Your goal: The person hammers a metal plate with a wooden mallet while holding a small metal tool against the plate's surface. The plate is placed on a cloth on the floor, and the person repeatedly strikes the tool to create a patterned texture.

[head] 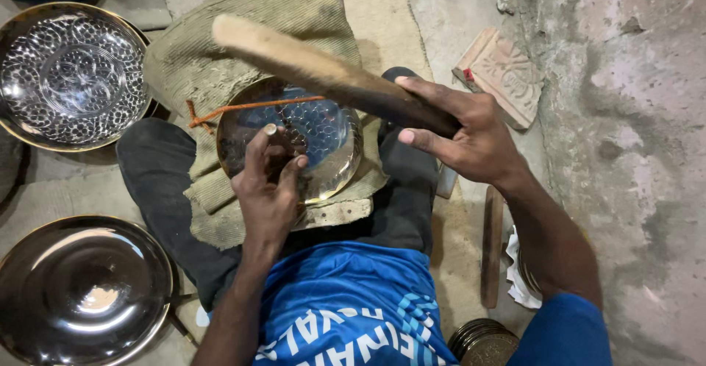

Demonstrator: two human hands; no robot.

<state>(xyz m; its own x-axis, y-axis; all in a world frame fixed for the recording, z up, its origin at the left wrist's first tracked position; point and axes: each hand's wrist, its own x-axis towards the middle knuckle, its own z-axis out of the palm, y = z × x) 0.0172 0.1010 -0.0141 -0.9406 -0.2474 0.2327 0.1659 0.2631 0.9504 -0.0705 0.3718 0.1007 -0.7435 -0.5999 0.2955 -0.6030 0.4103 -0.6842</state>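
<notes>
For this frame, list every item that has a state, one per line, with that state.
Left hand: pinching a small punch upright on the bowl.
Right hand: gripping a wooden stick, raised.
Metal bowl: on the lap, partly dimpled.
Patterned plate: fully dimpled, lying flat.
Plain plate: smooth, unmarked.

Plate (323,141) on lap cloth (213,64) (two bowls (70,75) left).

Left hand (268,182) reaches forward with fingers (257,149) pinched together, while the right hand (471,134) is raised, fingers curled closed.
</notes>
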